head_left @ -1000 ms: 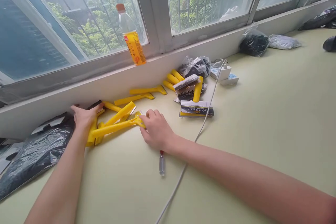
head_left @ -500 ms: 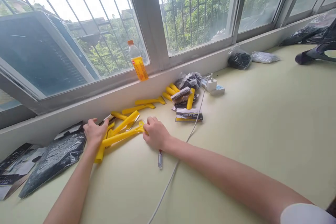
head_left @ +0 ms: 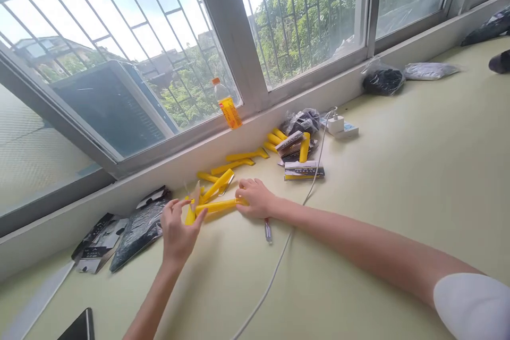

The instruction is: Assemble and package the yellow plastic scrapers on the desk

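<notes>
My right hand (head_left: 258, 199) is closed round the head end of a yellow scraper (head_left: 218, 206), whose handle points left, low over the table. My left hand (head_left: 180, 231) is by the far end of that handle, thumb and fingers curved about a small, blurred, brownish flat piece (head_left: 196, 196) that I cannot make out. Just behind lies a pile of yellow scrapers, one with its metal blade (head_left: 226, 185) showing. More yellow scrapers (head_left: 247, 155) lie along the wall. A clear-handled screwdriver (head_left: 268, 231) is partly hidden under my right wrist.
A white cable (head_left: 281, 260) crosses the table beneath my right forearm to a charger (head_left: 336, 124). Cardboard-sleeved scrapers (head_left: 304, 170) lie near it. Black bags (head_left: 141, 228) and a phone (head_left: 77, 326) are at left. An orange-capped bottle (head_left: 230, 111) stands on the sill.
My view has swung left and down, bringing the phone into sight. My left hand has drawn back toward me from the pile, fingers now pointing up. My right hand keeps hold of the scraper.
</notes>
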`<state>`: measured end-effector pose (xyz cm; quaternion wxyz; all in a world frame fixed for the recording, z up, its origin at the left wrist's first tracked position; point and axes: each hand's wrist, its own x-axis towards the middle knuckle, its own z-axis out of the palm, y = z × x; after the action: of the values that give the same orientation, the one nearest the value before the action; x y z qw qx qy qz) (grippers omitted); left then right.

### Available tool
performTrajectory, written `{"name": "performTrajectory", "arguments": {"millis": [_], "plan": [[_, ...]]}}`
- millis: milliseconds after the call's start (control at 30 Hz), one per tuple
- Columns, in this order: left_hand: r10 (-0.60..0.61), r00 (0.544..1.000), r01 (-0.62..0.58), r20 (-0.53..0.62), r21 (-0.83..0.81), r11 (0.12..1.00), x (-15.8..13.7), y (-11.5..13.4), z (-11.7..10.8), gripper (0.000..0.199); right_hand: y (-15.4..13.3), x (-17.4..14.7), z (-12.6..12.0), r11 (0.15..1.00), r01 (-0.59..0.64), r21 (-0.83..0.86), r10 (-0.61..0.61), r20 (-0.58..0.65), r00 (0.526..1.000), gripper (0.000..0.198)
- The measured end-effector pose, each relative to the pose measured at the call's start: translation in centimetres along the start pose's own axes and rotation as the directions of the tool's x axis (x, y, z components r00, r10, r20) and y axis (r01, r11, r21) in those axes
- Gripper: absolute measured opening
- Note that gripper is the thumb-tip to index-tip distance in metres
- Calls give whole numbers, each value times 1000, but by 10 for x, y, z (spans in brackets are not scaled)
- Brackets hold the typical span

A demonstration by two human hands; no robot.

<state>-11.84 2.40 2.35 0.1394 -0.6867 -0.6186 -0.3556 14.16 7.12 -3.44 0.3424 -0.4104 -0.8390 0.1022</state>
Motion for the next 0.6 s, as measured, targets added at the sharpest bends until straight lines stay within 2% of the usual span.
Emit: {"name": "performTrajectory", "arguments": {"millis": [67, 133, 233, 400, 533, 600], "plan": [[-68, 994, 61, 82, 94, 994, -13, 1, 12, 58, 1, 0, 1, 1000, -24, -5, 24, -33, 999, 20], [-152, 979, 132, 137, 148, 980, -20, 0, 21, 70, 3, 1, 2, 999, -45, -7, 45, -47, 998, 19], [-215, 963, 196, 160, 128, 972, -22, -1, 25, 72, 6, 1, 2, 998, -68, -3, 68, -72, 995, 15], [-230, 968, 223, 99, 82, 971, -20, 7, 16, 70, 9, 1, 1, 991, -89, 96, 104, -169, 980, 12], [-286, 958, 278, 30, 162, 947, -10, 13, 22, 73, 12, 2, 2, 964, -161, 210, 211, -243, 947, 16], [-301, 953, 301, -32, 207, 931, -1, 15, 29, 78, 13, 2, 3, 960, -168, 222, 222, -248, 943, 16]]}}
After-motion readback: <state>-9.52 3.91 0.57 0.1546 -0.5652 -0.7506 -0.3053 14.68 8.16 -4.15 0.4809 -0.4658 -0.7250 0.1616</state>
